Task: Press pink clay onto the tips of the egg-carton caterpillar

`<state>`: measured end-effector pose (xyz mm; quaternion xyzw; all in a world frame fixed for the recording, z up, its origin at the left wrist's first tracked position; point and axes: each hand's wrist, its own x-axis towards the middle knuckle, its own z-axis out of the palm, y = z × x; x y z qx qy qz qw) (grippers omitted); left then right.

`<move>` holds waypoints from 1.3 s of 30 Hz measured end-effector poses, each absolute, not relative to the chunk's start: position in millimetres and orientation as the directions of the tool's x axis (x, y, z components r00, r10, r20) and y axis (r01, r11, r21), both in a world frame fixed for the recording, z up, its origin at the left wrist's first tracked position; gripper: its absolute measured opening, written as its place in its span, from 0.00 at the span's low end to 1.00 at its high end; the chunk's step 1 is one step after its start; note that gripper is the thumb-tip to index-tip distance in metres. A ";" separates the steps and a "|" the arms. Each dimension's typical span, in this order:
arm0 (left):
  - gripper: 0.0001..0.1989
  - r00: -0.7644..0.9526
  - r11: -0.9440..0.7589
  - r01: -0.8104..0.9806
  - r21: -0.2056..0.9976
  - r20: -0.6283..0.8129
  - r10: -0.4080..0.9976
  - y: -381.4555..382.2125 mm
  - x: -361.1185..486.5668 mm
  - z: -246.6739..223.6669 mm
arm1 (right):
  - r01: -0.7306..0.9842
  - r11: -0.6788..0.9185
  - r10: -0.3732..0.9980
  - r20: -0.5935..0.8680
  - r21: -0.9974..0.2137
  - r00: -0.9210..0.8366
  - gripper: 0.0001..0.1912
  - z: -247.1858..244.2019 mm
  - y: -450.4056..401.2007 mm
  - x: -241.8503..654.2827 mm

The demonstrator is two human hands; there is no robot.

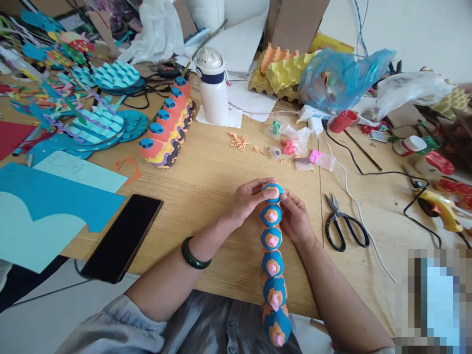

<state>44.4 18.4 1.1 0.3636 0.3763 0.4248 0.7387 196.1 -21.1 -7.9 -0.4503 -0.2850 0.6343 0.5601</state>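
In the head view, a painted strip of cups [273, 265] is running from between the two hands down towards the person's lap, its near end reaching past the table edge. The left hand [249, 200] is clasping the farthest cup, its thumb lying over the orange top and hiding whatever is there; its fingers are partly disappearing behind the rim. The right hand [297, 219] is touching that cup's right edge with bunched fingertips, but I cannot tell whether they are pinching the rim or merely pressing on it. The other five cups are showing pink tips, while the strip's underside is staying out of sight.

Black-handled scissors [342, 222] are lying open to the right. A blue plastic bag [341, 81] is blurring its own contents. Coarse pixel blocks [435, 300] are masking the lower right corner, and the frame is cutting off the red sheet [14, 137] at far left.
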 end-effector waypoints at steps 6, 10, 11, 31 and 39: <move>0.30 0.342 0.384 -0.367 0.847 -0.260 0.903 18.6 42.4 2.0 | -0.477 -0.216 0.965 -0.259 -0.852 0.026 0.18 -7.8 -21.9 194.9; 0.31 0.326 0.362 -0.362 0.859 -0.247 0.912 18.3 43.2 0.6 | -0.477 -0.220 0.964 -0.263 -0.851 0.024 0.17 -9.6 -21.7 194.9; 0.31 0.325 0.357 -0.359 0.862 -0.244 0.914 18.3 43.5 0.2 | -0.475 -0.219 0.965 -0.262 -0.852 0.025 0.17 -9.8 -21.6 195.0; 0.33 0.317 0.271 -0.315 0.909 -0.169 0.933 11.5 46.9 1.5 | -0.453 -0.188 0.973 -0.227 -0.872 0.033 0.17 -9.4 -22.9 196.5; 0.35 0.283 0.207 -0.284 0.936 -0.124 0.951 13.7 45.0 0.4 | -0.482 -0.204 0.973 -0.229 -0.852 -0.006 0.17 -11.3 -21.9 199.6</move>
